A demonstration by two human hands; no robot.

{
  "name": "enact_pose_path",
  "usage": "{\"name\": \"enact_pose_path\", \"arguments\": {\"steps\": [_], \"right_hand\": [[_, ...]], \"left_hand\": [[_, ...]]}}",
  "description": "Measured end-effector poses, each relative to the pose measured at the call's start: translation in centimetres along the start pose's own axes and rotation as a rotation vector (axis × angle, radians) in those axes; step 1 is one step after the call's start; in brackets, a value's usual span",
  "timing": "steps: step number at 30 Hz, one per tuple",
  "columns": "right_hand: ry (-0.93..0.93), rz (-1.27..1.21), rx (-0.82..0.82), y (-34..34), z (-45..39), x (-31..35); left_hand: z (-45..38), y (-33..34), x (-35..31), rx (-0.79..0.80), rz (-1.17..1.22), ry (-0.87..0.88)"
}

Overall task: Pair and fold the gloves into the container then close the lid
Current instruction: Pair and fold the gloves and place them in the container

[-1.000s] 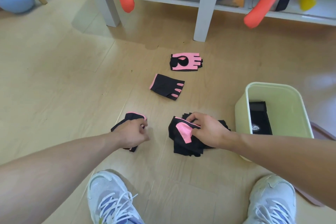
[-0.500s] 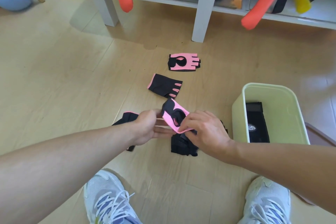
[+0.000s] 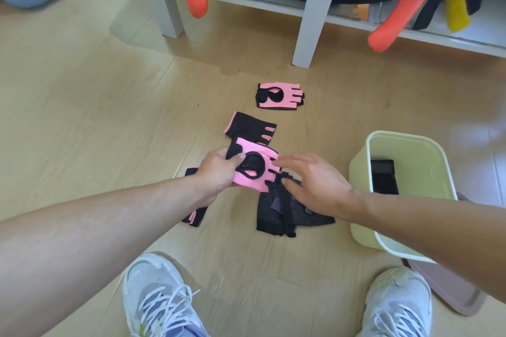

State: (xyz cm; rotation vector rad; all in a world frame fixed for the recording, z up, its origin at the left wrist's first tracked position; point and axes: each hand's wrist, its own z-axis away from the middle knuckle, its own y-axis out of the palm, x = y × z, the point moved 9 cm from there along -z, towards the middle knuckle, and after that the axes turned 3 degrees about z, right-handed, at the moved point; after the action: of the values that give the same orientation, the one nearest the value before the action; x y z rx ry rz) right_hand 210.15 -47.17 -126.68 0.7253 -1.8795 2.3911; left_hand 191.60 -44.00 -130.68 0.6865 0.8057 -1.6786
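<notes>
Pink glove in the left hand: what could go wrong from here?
1. The left hand pinches the pink glove by one edge only, and the right hand is open, so it may slip.
2. Several gloves lie scattered; the black pile could get mispaired.
3. The lid sits partly under the container, awkward to reach.

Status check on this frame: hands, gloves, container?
Left hand gripping pink glove; right hand open over black gloves. Container open, one dark item inside. Path clear.
</notes>
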Motion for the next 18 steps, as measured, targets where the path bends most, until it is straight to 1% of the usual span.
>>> {"name": "enact_pose_path", "arguments": {"steps": [2, 3, 7, 9, 13, 18], "right_hand": [[0.038, 0.036, 0.025, -1.4, -1.0, -1.0], [0.051, 0.061, 0.036, -2.2, -1.3, -1.3], [0.098, 0.179, 0.078, -6.1, -1.1, -1.4], [0.082, 0.234, 0.069, -8.7, -0.7, -0.4], [0.024, 0.349, 0.087, -12.3, 0.4, 2.4], [0.018, 0.343, 0.234, -12.0, 0.5, 4.4]], "left_hand": [[0.2, -0.4, -1.0, -0.050, -0.057, 0.059], [0.5, -0.5, -1.5, -0.050, -0.090, 0.087], [2.1, -0.3, -4.2, 0.011, -0.188, 0.178], [3.0, -0.8, -5.5, 0.013, -0.210, 0.216], [4.6, -2.1, -6.3, 0.022, -0.305, 0.249], [5.2, -4.0, -5.9, -0.012, -0.375, 0.240]]}}
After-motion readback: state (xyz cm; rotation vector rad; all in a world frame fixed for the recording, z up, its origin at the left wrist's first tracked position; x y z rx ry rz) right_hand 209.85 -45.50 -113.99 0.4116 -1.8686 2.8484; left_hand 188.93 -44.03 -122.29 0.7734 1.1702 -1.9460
